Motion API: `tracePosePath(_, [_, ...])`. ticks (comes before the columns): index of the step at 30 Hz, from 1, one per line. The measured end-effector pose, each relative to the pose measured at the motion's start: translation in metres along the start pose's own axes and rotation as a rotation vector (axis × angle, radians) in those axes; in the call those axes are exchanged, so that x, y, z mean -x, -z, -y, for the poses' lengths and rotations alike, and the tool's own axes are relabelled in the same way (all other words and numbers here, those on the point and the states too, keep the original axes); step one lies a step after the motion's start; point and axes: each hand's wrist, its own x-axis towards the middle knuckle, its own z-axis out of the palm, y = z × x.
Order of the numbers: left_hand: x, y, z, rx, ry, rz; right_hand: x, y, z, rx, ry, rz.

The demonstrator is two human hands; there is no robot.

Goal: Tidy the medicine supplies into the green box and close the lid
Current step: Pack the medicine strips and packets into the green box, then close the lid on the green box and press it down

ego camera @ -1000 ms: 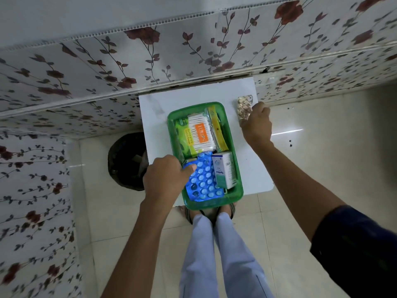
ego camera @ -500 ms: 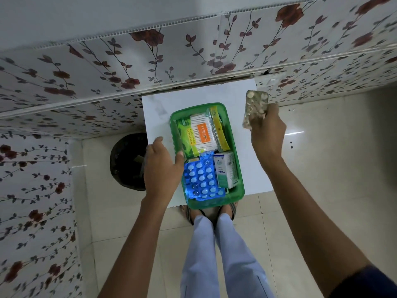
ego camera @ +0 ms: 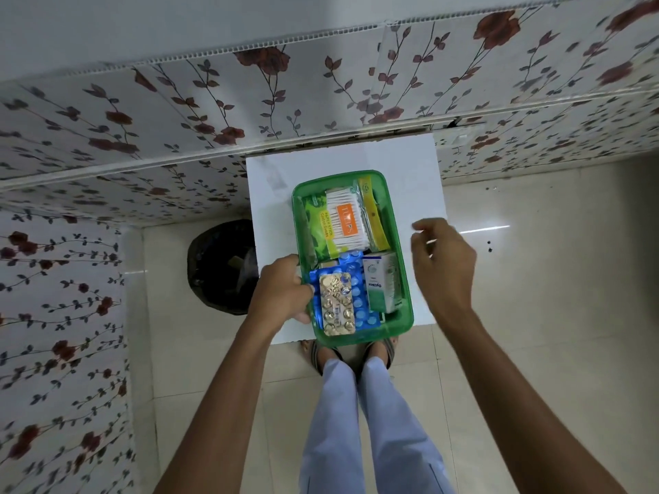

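The open green box [ego camera: 404, 279] sits on a small white table [ego camera: 342, 158]. Inside lie a pack of cotton swabs [ego camera: 346, 222], a green packet [ego camera: 315, 222], a yellow strip [ego camera: 372, 212], a blue blister pack [ego camera: 363, 304], a white medicine carton [ego camera: 381, 283] and a gold blister strip [ego camera: 337, 303] on top of the blue one. My left hand [ego camera: 283, 290] grips the box's left wall near the gold strip. My right hand [ego camera: 442, 258] hovers to the right of the box, fingers loosely curled, holding nothing. No lid is in view.
A black bin [ego camera: 221, 265] stands on the tiled floor left of the table. A floral-patterned wall runs behind and to the left. My legs and sandalled feet [ego camera: 353, 354] are just in front of the table.
My right hand lifted the gold blister strip from the table's right side, brought it over, and let go; the strip now lies in the box. My left hand stayed on the box's left wall.
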Motion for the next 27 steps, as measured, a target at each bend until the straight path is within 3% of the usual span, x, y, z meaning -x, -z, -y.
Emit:
tracePosePath(2, [0.005,0.006,-0.001,0.047,-0.007,0.005,-0.020,-0.005,-0.014,0.075,-0.061,0.067])
tracePosePath(4, [0.009,0.016,0.002,0.084,-0.008,0.002,-0.032,-0.016,-0.022,0.186,-0.119,0.270])
tracePosePath(6, [0.012,0.029,0.007,0.102,-0.006,-0.018,-0.035,-0.031,-0.025,0.276,-0.114,0.429])
tracePosePath(8, [0.014,0.041,0.012,0.114,-0.012,-0.042,-0.029,-0.047,-0.026,0.324,-0.059,0.472])
tracePosePath(13, [0.011,0.060,0.019,0.195,-0.017,-0.094,-0.020,-0.058,-0.026,0.310,-0.018,0.395])
tracePosePath(21, [-0.007,0.039,0.014,0.223,-0.041,-0.044,-0.009,0.012,0.022,0.158,0.020,0.024])
tracePosePath(27, [-0.019,0.013,-0.004,0.199,-0.052,-0.034,0.015,0.009,0.050,0.164,0.161,0.046])
